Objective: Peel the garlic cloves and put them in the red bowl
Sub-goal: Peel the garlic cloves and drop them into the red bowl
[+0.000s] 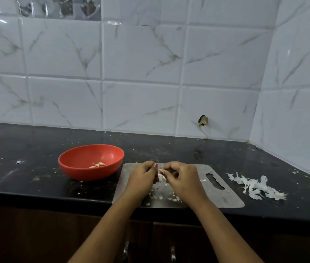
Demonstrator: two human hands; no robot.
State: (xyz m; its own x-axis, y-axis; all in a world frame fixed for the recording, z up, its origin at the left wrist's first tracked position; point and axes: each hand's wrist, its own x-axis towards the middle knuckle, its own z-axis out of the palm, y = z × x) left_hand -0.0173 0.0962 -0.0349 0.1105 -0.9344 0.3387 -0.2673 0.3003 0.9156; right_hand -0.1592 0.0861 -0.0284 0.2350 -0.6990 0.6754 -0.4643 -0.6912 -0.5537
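Both hands meet above a steel cutting board [224, 198]. My left hand [142, 176] and my right hand [182, 177] have their fingers curled and together pinch a small white piece of garlic [161, 172] between them. Most of the garlic is hidden by the fingers. Left of the board stands the red bowl [78, 168], holding several peeled cloves [97, 165]. Bits of white skin [161, 194] lie on the board under the hands.
A pile of garlic peels [255, 186] lies on the black countertop [36, 179] right of the board. Tiled walls close off the back and the right side. The counter's front edge runs just under the board, with cabinet doors below.
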